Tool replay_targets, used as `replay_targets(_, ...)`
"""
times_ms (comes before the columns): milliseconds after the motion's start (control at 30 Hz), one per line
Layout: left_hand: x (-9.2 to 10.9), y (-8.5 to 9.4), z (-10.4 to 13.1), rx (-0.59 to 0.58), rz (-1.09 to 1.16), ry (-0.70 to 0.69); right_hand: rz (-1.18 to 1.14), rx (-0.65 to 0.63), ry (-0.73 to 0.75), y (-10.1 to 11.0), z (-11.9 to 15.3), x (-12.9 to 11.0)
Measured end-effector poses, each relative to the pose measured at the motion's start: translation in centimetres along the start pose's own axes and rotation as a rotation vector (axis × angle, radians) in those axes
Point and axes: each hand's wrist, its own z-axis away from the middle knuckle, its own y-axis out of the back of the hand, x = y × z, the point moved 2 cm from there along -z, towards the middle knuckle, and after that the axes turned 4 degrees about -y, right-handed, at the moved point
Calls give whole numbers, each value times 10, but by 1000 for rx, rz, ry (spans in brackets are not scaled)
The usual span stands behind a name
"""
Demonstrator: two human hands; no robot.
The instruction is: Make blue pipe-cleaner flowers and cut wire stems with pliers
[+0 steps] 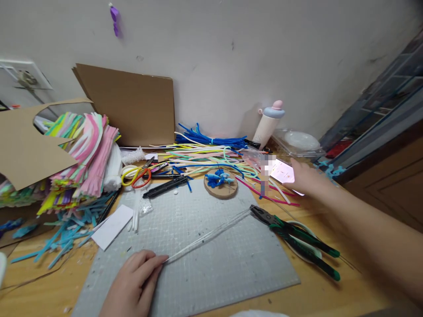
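My left hand (135, 281) is closed at the lower left of the cutting mat, thumb and forefinger pinching the end of a thin, whitish, see-through thread (206, 236). The strands slant up across the mat toward the jaws of green-and-black pliers (291, 235), which lie over its right edge. At the right, my right hand (302, 178) reaches over a phone (281, 171) with a lit screen and covers part of it. Its fingers are blurred, so whether they grip the phone is unclear. A round brown disc (220, 192) bearing a blue fuzzy-stem figure (218, 177) sits behind the thread.
Loose coloured pipe cleaners (205, 156) lie along the wall, with thick bundles (89, 154) at left. Scissors (137, 175), a black tool (165, 186) and a white card (113, 226) lie around the mat (198, 273). A bottle (268, 125) and clear plastic box (299, 143) stand behind.
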Motion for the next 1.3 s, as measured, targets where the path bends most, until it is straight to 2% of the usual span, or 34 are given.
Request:
replay_targets(167, 3, 2, -1, -4, 21, 14, 73, 58, -3, -14, 25, 1)
replay_targets(500, 3, 1, -1, -20, 32, 24, 134, 82, -18, -20, 45, 25)
replay_targets(800, 0, 0, 0, -36, 21, 20, 145, 94, -30, -27, 65, 37)
replay_targets(1067, -1, 1, 1, -24, 7, 8, 111, 177, 159, -34, 83, 47)
replay_targets(1300, 0, 1, 0, 27, -17, -34, 120, 193, 210, -36, 84, 54)
